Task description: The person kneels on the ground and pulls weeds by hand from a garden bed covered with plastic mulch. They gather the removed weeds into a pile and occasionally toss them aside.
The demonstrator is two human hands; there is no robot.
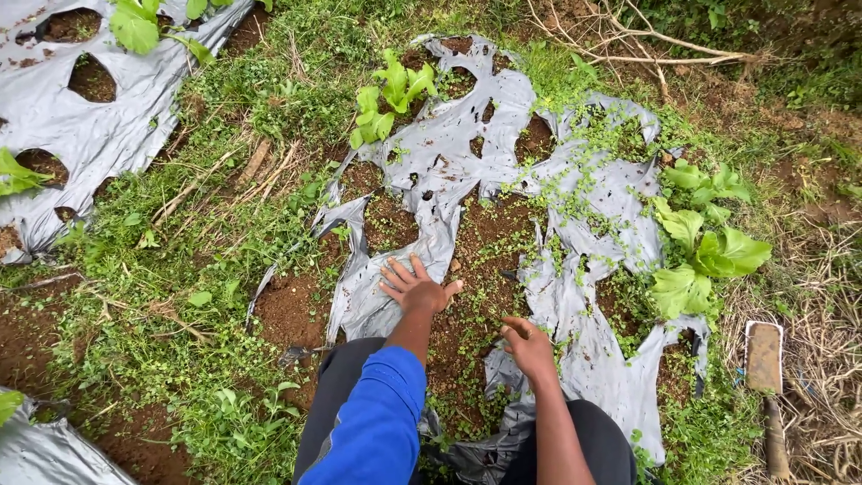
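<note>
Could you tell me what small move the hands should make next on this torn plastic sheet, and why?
Probably the right hand should pinch the small weeds in the bare soil strip: it hovers curled just above them, while the left hand lies flat on the grey plastic sheet.

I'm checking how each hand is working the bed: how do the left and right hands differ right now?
The left hand lies flat, fingers spread, on the torn grey plastic sheet; the right hand is curled over bare weedy soil. The left arm wears a blue sleeve; the right arm is bare. Both reach forward and hold nothing.
</note>
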